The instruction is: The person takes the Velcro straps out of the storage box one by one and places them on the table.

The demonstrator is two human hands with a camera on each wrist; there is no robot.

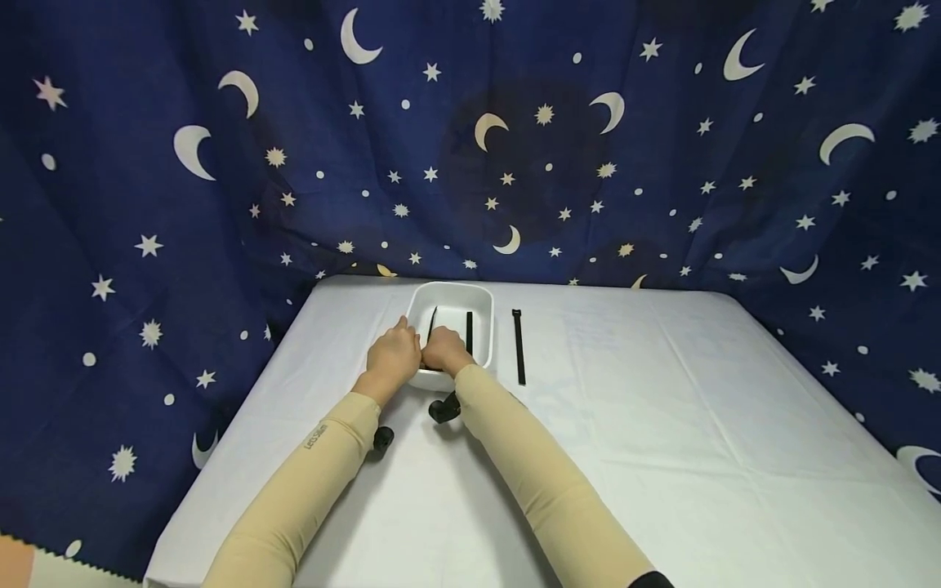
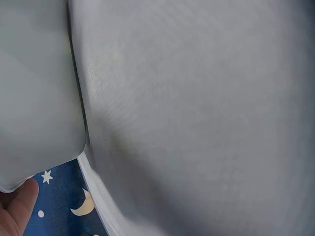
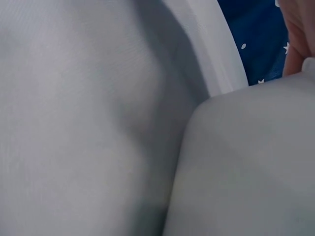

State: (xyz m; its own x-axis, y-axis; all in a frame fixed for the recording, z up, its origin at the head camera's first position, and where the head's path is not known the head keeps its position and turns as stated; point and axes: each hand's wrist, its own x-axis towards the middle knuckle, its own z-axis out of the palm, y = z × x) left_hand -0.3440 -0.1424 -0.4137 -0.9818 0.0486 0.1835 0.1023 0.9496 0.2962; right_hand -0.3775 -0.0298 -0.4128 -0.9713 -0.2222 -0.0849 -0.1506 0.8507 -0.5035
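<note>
Both hands are close together over the near end of a white plastic tub (image 1: pixel 485 306). My left hand (image 1: pixel 395 353) curls at the tub's left rim, and my right hand (image 1: pixel 445 349) curls just beside it, over the inside. Between them a thin black cable tie (image 1: pixel 431 321) sticks up and away, its lower part hidden by the fingers that pinch it. A second black strip (image 1: pixel 470 331) lies inside the tub, right of the hands. Both wrist views show mostly the tub's outer wall (image 2: pixel 39 88), with fingers (image 3: pixel 298 39) at the rim.
Right of the tub, a black cable tie (image 1: pixel 519 347) lies lengthwise on the white-covered table (image 1: pixel 662 425). A dark blue curtain (image 1: pixel 412 131) with moons and stars hangs behind the table's far edge. Black wrist-camera parts (image 1: pixel 444 408) show under the forearms.
</note>
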